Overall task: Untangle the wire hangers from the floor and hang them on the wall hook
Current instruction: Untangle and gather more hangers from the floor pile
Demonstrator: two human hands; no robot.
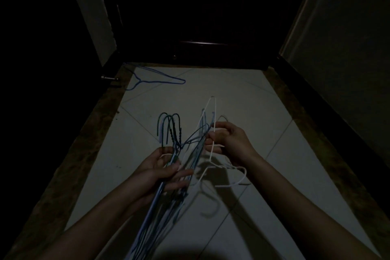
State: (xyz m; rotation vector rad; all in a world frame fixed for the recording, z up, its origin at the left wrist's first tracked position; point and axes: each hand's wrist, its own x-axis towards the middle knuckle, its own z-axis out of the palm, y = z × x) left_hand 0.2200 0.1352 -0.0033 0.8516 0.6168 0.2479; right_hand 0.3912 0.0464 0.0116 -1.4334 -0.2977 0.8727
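In dim light, my left hand (pixel 166 170) grips a bundle of blue and green wire hangers (pixel 168 131), with their hooks pointing up and away from me. To its right, my right hand (pixel 226 140) pinches a white wire hanger (pixel 214 110) that is caught in the same bundle; its hook end (pixel 234 177) hangs below my wrist. A single blue hanger (pixel 155 80) lies flat on the floor at the far left. No wall hook shows in this view.
I look down at a pale tiled floor (pixel 242 95) with a dark speckled border. A dark door (pixel 200 27) closes the far end. Walls (pixel 346 27) stand close on both sides, and a small metal door stopper (pixel 108 78) sits at the left.
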